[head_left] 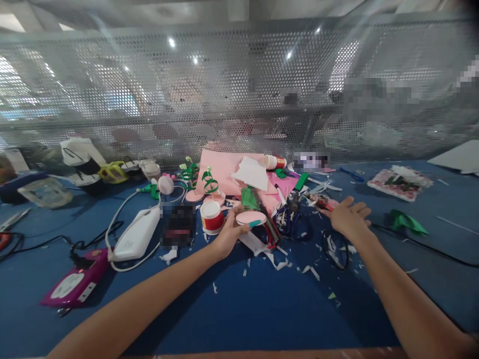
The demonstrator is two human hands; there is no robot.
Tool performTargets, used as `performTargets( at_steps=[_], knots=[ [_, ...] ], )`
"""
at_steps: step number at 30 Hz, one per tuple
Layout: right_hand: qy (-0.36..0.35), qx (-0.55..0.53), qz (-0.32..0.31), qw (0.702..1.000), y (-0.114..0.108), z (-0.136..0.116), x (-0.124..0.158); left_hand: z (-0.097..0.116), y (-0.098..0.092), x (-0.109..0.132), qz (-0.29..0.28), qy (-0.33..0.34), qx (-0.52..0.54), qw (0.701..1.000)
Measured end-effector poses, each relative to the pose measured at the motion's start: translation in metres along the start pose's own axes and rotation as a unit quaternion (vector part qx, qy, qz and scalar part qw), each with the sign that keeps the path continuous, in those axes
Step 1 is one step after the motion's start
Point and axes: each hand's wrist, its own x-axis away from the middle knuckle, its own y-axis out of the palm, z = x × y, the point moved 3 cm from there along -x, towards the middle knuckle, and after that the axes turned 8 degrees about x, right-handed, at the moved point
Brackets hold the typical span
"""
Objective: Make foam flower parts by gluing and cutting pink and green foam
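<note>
My left hand point(230, 237) grips a flat pink disc with a white rim point(250, 218), held just above the blue table point(239, 304). A red and white paper cup point(212, 216) stands right beside that hand. My right hand point(348, 218) reaches out flat with its fingers stretched, resting over a red-tipped item point(324, 203) near a pair of dark scissors point(290, 219); nothing shows in its grasp. Pink paper sheets point(224, 172) and green curled ribbon point(209, 182) lie behind the disc.
A white power bank point(136, 234) with cables and a magenta power strip point(75, 284) lie left. White paper scraps point(279, 262) litter the middle. A green ribbon piece point(406, 222) and a patterned packet point(398, 182) sit right. A perforated metal screen point(239, 89) closes the back.
</note>
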Motion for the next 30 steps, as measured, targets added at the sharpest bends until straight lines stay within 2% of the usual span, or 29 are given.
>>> performTargets(
  at_steps=[6, 12, 18, 21, 23, 25, 30],
  knots=[
    [0.000, 0.020, 0.011, 1.000, 0.002, -0.005, -0.003, 0.000, 0.000, 0.000, 0.006, 0.002, 0.004, 1.000],
    [0.001, 0.012, 0.036, 0.999, -0.011, -0.007, 0.001, -0.002, -0.003, -0.002, -0.004, 0.003, -0.014, 1.000],
    [0.019, -0.002, 0.125, 0.992, -0.029, -0.001, 0.000, -0.002, -0.002, -0.001, -0.013, 0.001, -0.022, 1.000],
    [0.052, -0.005, 0.116, 0.992, -0.021, 0.005, -0.008, -0.003, -0.005, -0.003, -0.019, 0.006, -0.029, 0.999],
    [0.052, 0.006, 0.055, 0.997, -0.010, 0.006, -0.013, -0.004, -0.007, -0.004, -0.021, 0.005, -0.039, 0.999],
    [0.049, 0.012, 0.033, 0.998, -0.002, 0.006, -0.015, -0.006, -0.009, -0.004, -0.022, 0.000, -0.048, 0.999],
    [0.013, 0.042, 0.082, 0.996, 0.003, -0.002, -0.005, -0.004, -0.006, -0.003, -0.037, -0.004, -0.037, 0.999]
  ],
)
